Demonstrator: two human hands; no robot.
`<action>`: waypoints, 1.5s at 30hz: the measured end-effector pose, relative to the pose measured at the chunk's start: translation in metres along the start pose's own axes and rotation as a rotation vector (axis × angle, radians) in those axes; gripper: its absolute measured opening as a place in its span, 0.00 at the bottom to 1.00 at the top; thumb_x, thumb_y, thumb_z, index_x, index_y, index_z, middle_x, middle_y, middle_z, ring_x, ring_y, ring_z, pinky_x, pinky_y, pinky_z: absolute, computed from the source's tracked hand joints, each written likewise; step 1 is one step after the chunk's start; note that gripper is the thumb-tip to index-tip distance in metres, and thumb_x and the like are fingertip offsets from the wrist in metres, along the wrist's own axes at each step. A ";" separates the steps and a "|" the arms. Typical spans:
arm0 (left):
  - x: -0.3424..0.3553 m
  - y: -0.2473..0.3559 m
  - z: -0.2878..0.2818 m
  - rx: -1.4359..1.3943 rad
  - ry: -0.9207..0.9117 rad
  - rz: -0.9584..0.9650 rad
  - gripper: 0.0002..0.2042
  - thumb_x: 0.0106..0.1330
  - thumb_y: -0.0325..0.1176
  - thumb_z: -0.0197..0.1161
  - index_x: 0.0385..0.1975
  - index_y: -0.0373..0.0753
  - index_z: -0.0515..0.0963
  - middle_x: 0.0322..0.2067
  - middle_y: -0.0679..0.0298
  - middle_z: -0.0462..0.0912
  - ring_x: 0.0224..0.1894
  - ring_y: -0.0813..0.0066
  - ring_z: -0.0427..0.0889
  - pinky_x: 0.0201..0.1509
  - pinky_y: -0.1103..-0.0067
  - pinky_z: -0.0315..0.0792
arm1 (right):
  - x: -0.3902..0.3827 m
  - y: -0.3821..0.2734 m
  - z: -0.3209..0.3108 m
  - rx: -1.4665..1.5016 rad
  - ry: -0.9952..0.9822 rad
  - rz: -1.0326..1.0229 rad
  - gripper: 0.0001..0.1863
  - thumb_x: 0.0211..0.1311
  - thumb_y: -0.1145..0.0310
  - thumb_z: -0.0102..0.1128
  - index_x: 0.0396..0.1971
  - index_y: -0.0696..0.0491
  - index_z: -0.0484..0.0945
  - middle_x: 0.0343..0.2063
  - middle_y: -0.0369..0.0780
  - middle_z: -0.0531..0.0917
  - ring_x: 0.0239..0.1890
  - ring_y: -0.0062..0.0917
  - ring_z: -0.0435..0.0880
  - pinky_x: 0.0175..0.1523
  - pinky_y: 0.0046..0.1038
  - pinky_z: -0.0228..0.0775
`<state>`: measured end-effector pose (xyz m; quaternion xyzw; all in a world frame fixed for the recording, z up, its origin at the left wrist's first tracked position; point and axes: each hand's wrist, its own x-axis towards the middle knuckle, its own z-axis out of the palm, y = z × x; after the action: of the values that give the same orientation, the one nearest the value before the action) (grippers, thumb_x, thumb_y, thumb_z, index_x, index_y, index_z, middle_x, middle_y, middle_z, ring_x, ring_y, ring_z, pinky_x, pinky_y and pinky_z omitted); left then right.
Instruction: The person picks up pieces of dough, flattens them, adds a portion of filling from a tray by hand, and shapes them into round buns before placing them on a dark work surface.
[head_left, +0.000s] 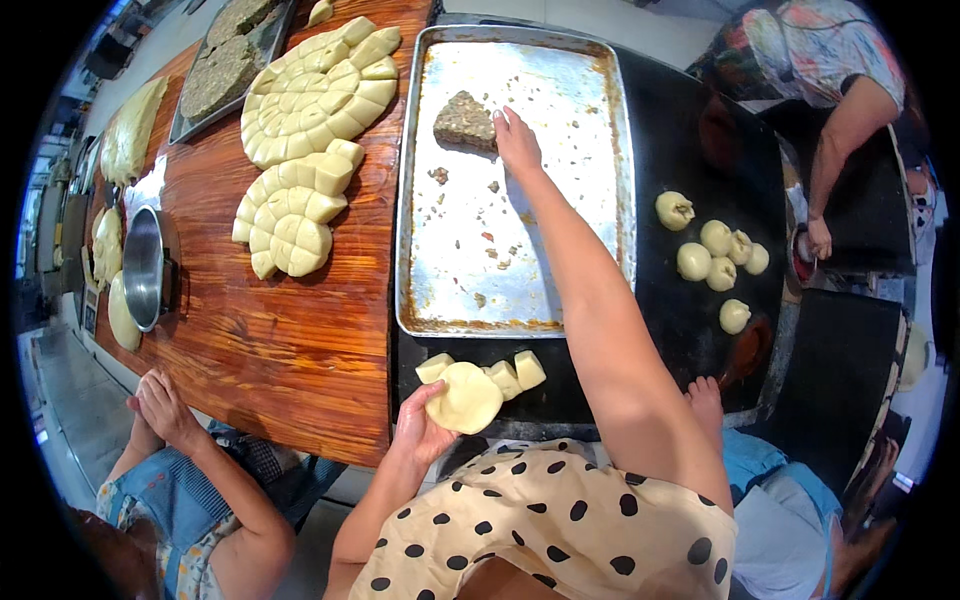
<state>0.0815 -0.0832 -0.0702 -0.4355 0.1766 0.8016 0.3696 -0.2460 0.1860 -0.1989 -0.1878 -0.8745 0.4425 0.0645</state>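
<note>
A flattened, slightly cupped dough round (466,399) rests in my left hand (423,423), its fingers closed on the edge. Small dough pieces (530,367) lie just behind it on the black surface. My right hand (518,139) reaches onto a large metal tray (445,285), fingers closed at the right edge of a block of chunky brown filling (463,120). Loose crumbs of filling are scattered over the tray.
Portioned dough (310,95), a filling tray (185,125) and a steel bowl (145,270) sit on the wooden table (300,340) at left. Filled dough balls (694,261) sit at right. Co-workers' hands show at lower left (160,410), upper right (818,235) and lower right (704,400).
</note>
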 end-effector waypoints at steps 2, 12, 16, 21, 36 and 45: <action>0.000 0.001 -0.005 -0.034 0.015 0.053 0.21 0.66 0.33 0.58 0.58 0.32 0.70 0.57 0.52 0.76 0.61 0.54 0.75 0.65 0.55 0.69 | 0.004 -0.008 0.002 -0.072 -0.181 0.005 0.29 0.68 0.48 0.50 0.57 0.57 0.71 0.47 0.51 0.81 0.51 0.45 0.78 0.58 0.42 0.68; 0.009 0.025 0.010 0.015 0.019 0.213 0.23 0.67 0.29 0.58 0.62 0.34 0.66 0.59 0.53 0.74 0.61 0.56 0.75 0.65 0.59 0.70 | -0.052 -0.023 0.026 -0.038 0.062 -0.212 0.39 0.50 0.65 0.71 0.62 0.52 0.60 0.53 0.50 0.73 0.56 0.44 0.74 0.58 0.40 0.69; 0.012 0.040 0.019 0.162 0.007 0.287 0.23 0.67 0.28 0.57 0.62 0.32 0.66 0.58 0.53 0.74 0.60 0.56 0.75 0.65 0.60 0.70 | -0.061 -0.019 0.022 0.082 0.043 -0.185 0.40 0.50 0.66 0.71 0.63 0.53 0.61 0.54 0.49 0.73 0.56 0.42 0.75 0.60 0.38 0.69; 0.040 0.058 0.030 0.124 -0.094 0.376 0.22 0.69 0.36 0.58 0.60 0.32 0.68 0.57 0.52 0.76 0.59 0.56 0.76 0.65 0.59 0.70 | -0.135 -0.057 -0.038 0.477 -0.250 -0.180 0.39 0.51 0.67 0.74 0.63 0.54 0.64 0.52 0.45 0.76 0.54 0.31 0.77 0.61 0.31 0.68; -0.013 0.004 0.102 0.429 -0.410 0.342 0.27 0.66 0.37 0.66 0.61 0.40 0.63 0.52 0.62 0.75 0.54 0.70 0.78 0.54 0.68 0.79 | -0.305 -0.110 -0.171 0.072 -0.349 -0.590 0.44 0.51 0.65 0.73 0.67 0.54 0.59 0.60 0.49 0.71 0.63 0.43 0.70 0.70 0.40 0.59; -0.055 -0.043 0.131 0.440 -0.476 0.367 0.22 0.68 0.36 0.63 0.58 0.40 0.66 0.52 0.61 0.74 0.56 0.70 0.76 0.61 0.68 0.75 | -0.354 -0.138 -0.181 1.442 -0.018 0.353 0.25 0.75 0.56 0.46 0.59 0.60 0.71 0.52 0.41 0.79 0.52 0.22 0.77 0.60 0.27 0.67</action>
<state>0.0583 0.0002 0.0499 -0.1080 0.3287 0.8764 0.3350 0.0931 0.1112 0.0387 -0.2329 -0.3243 0.9121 0.0928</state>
